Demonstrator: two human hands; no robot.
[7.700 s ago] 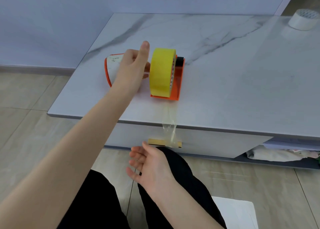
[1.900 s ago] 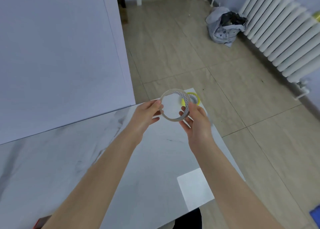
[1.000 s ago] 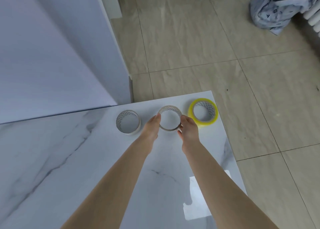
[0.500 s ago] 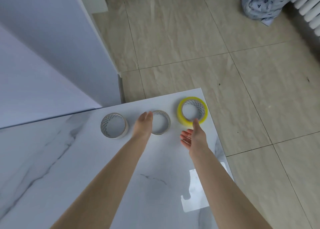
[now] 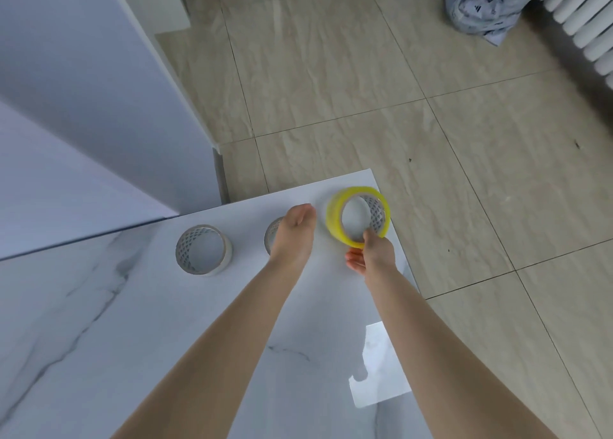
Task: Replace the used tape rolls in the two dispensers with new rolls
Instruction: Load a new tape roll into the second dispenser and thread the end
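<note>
At the far right corner of the table, the right hand is pinched on the near rim of the tilted yellow roll; from so slight a hold it could be dropped over the edge. The state of the left hand cannot be told.

right grip now pinches, tilts yellow roll

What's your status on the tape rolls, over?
Right hand pinching yellow tape roll, tilted up at table corner. Left hand over middle clear tape roll. Nothing blocking.
</note>
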